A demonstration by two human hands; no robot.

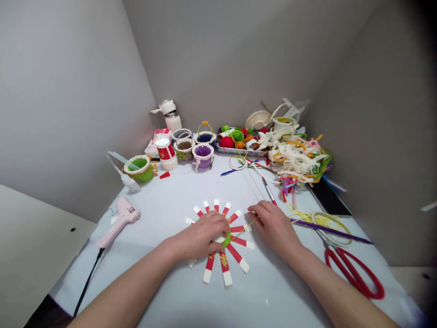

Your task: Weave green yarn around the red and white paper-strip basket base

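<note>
The cut paper cup [223, 269] lies flat on the white table [259, 300], near the front, and its red and white strips open around it like sun rays. The left hand [200, 234] is curved over the middle and presses it down, fingers close together, so it has hold of the cup. A thin green thread [243, 232] goes out from the green centre toward the right hand [275, 225], which is just beside the strips with fingers half bent. I cannot tell if these fingers really pinch the thread. There is a risk: if the left hand presses less, the cup can turn and the strips can lift. A hard pull on the thread can bend a thin strip or tear it. The pink glue gun [119, 223] stands near, and its hot tip could burn skin or thread. The red scissors [355, 273] lie on the right.
</note>
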